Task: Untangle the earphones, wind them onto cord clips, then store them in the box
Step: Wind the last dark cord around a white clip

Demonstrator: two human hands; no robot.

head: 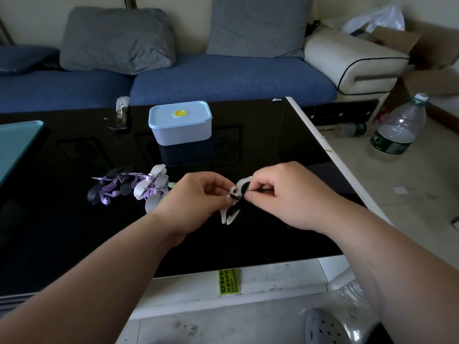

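Over the black glass table (273, 150), my left hand (191, 202) pinches a white cord clip (232, 209) at its middle. My right hand (280, 194) pinches a black earphone cord (237, 196) that is wrapped around the clip's waist. To the left on the table lies a pile of purple earphones (116, 189) mixed with white clips (159, 171) and black clips (125, 188). A pale blue box (180, 122) with its lid on stands further back, in the middle of the table.
A teal tray edge (17, 145) sits at the table's left. A crumpled wrapper (122, 109) lies at the far edge. Behind the table is a blue sofa (223, 78). A large water bottle (397, 127) stands on the floor to the right.
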